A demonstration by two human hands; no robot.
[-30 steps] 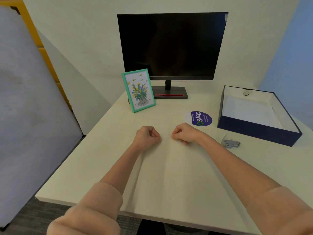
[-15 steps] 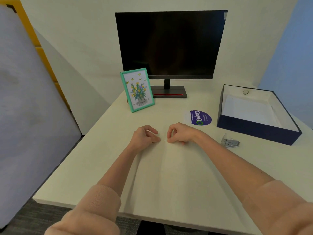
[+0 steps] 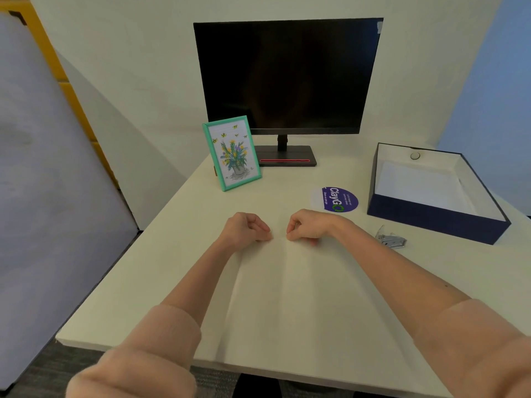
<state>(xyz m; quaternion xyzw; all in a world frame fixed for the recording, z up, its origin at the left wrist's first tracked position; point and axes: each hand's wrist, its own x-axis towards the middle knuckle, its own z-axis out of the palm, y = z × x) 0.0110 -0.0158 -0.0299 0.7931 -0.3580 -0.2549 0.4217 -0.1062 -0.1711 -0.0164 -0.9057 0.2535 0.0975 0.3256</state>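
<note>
Pale walls are closing in a cream desk (image 3: 178,268) on which a dark monitor (image 3: 287,76) is standing at the back. A green picture frame (image 3: 232,153) is leaning just left of its base. A purple sticker (image 3: 339,199), an open navy box (image 3: 431,222) and a small metal clip (image 3: 392,241) are lying off to the right.

A sheet of paper (image 3: 301,305), nearly the colour of the desk, is lying flat right in front of the person. It is reaching from the near desk edge out to the two hands. Its long axis seems to be running away from the body towards the monitor, with faint lengthwise creases showing.

The left hand (image 3: 244,229) and the right hand (image 3: 310,226) are resting side by side at the sheet's far edge, close together but not touching. Each hand's fingers (image 3: 263,226) are curling in, thumb meeting forefinger right at that edge. They appear to be pinching the paper there, though the grip is too small to see sharply.

Both hands are sitting equally near the edge, one on each side of the sheet's middle line, and the rest of the sheet is stretching back from the fingertips towards the body. Judging from this, a lengthwise fold or a lift of the far edge is being set up. It would need both hands drawing evenly towards the person so the sheet does not skew.
</note>
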